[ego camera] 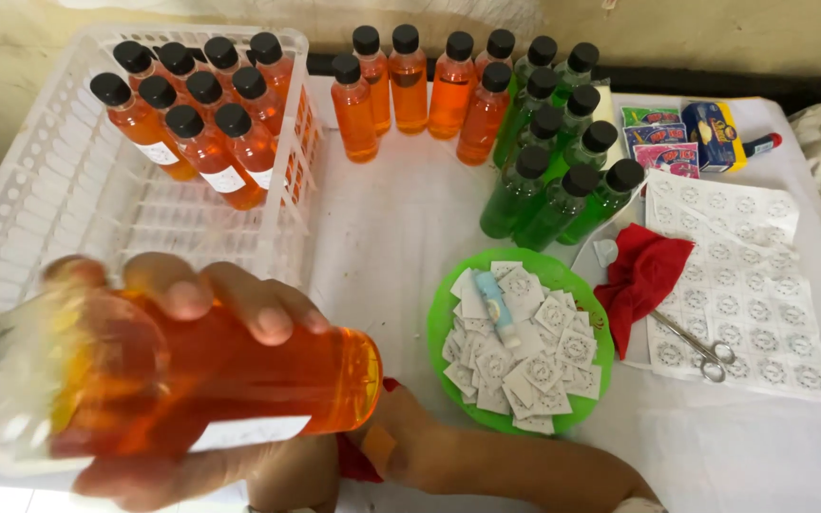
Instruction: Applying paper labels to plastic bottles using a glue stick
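Left hand: bare, no glove, no ring visible. Fingers close to camera, blurred; nails short, unpainted, plain. Lower edge of hand out of focus.

Right forearm: bare, no sleeve in view along visible length. Small tan adhesive plaster stuck near wrist. At frame bottom, pale band or cloth edge by forearm; kind not determinable. Right hand itself mostly hidden; no watch, bracelet or marking discernible.
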